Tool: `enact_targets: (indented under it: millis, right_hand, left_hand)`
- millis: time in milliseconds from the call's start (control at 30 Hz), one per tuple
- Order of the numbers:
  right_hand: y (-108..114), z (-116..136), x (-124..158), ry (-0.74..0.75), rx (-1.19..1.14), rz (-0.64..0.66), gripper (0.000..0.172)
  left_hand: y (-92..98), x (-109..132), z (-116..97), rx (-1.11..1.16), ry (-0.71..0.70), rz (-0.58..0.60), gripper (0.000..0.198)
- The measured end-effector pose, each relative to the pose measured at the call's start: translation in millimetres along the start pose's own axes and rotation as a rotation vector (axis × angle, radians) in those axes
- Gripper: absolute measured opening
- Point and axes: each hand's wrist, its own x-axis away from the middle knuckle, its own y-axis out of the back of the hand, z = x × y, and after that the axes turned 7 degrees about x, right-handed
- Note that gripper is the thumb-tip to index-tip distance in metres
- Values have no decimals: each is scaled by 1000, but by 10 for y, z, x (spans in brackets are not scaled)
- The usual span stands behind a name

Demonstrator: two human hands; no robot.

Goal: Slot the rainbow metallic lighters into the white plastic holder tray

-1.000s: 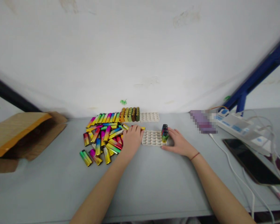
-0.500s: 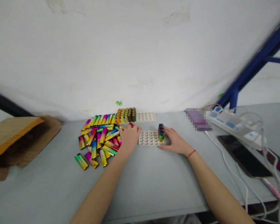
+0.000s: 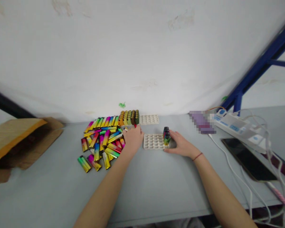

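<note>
Several shiny multicoloured lighters lie in a loose pile left of centre. At the pile's right edge is my left hand, its fingers closed round a lighter with a red part showing at the fingertips. A white tray with round hollows lies in front of me, a few lighters standing upright in its right end. My right hand rests at that end, thumb and fingers spread around the tray's edge beside the upright lighters.
Behind the pile stands a block of upright lighters, next to a second white tray. A cardboard box lies at the left. On the right are a black phone, a power strip and white cables.
The near tray and its upright lighters have shifted slightly right with my right hand. My left hand has the lighter raised a little, more of its red part showing.
</note>
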Motion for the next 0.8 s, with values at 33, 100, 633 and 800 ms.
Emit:
enact_targets:
  millis: [33,100,633,800]
  right_hand:
    - [5,1,-1,-5,1,9,79]
    - [7,0,-3,-15,7,21,81]
    - [-16,-21,22,-16,-4,-6,80]
    - [-12,-24,27,-23,-22,5,77]
  left_hand:
    - [4,9,12,51,-7,4,30]
    - [1,27,49,194,-11,-11,39]
    - [-82,254,114,1528,142,-15,38]
    - [-61,291,152,1579,48,-108,45]
